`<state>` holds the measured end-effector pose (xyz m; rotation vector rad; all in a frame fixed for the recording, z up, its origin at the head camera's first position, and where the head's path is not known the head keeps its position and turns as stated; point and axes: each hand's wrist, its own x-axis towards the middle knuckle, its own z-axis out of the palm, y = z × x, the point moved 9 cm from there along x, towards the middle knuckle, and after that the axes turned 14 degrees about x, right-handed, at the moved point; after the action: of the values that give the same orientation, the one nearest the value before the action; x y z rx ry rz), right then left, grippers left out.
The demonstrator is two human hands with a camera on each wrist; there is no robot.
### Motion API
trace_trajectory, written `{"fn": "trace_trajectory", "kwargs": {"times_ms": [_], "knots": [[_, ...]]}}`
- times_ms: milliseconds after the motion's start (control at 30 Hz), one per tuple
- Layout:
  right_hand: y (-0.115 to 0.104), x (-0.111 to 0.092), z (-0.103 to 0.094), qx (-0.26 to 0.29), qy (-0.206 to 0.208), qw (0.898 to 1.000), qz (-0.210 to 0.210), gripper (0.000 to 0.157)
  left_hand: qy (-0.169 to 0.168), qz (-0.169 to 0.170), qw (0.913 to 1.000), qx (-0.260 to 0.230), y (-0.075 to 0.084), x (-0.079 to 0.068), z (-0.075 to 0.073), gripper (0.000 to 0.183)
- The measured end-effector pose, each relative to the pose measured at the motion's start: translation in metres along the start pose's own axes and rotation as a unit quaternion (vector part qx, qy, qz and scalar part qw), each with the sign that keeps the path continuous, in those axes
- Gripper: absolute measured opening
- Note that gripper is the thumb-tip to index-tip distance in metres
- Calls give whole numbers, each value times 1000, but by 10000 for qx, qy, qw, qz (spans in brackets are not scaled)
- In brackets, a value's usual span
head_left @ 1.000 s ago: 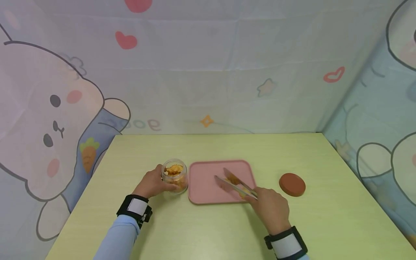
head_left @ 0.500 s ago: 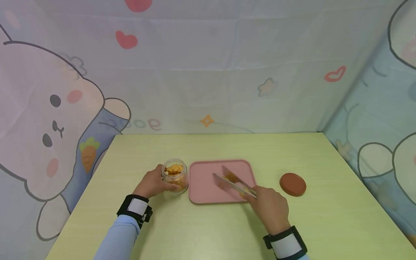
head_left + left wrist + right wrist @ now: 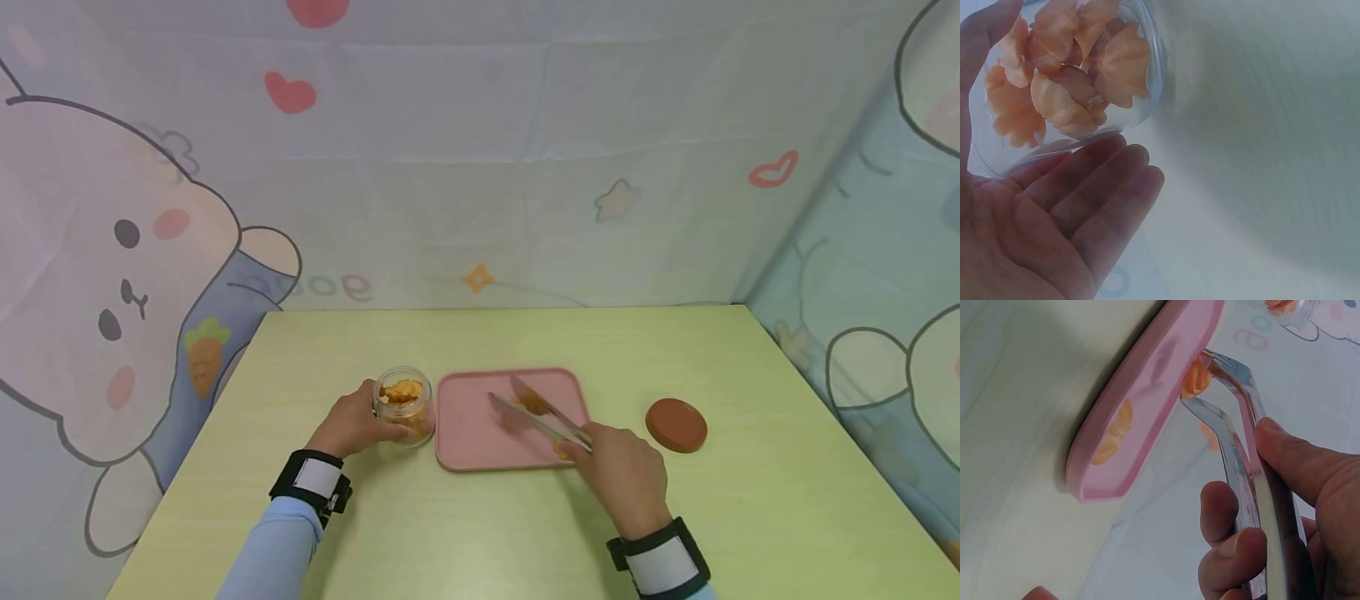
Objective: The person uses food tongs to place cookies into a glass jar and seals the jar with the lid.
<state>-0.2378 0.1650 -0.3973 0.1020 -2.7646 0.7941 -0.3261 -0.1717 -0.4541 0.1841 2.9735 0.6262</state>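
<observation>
My left hand (image 3: 360,421) grips a clear glass jar (image 3: 420,423), thumb and fingers around its side. Inside lie several orange-yellow, shell-shaped snack pieces (image 3: 1066,100). My right hand (image 3: 622,479) holds metal tongs (image 3: 1244,434) over a pink tray (image 3: 468,433). Between the tong tips sits one snack piece (image 3: 1196,379), slightly ridged and orange. Another snack piece (image 3: 1115,434) lies on the tray near its right end; in the head view the right hand and tongs partly cover it.
A round brown lid (image 3: 677,425) lies on the pale yellow table (image 3: 480,533), right of the tray. The jar stands close to the tray's left edge. Printed cloth walls (image 3: 480,167) rise behind the table and at its sides.
The tongs in my right hand have shifted slightly up and to the left, with the snack piece between their tips. My left hand and the jar stay still.
</observation>
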Motion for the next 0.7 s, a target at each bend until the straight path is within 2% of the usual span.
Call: {"fn": "trace_trajectory", "kwargs": {"times_ms": [700], "knots": [[-17,7,-11,48,200,9992,-337,34,-62,-99,9999,-3,-2,0,1,91]]}}
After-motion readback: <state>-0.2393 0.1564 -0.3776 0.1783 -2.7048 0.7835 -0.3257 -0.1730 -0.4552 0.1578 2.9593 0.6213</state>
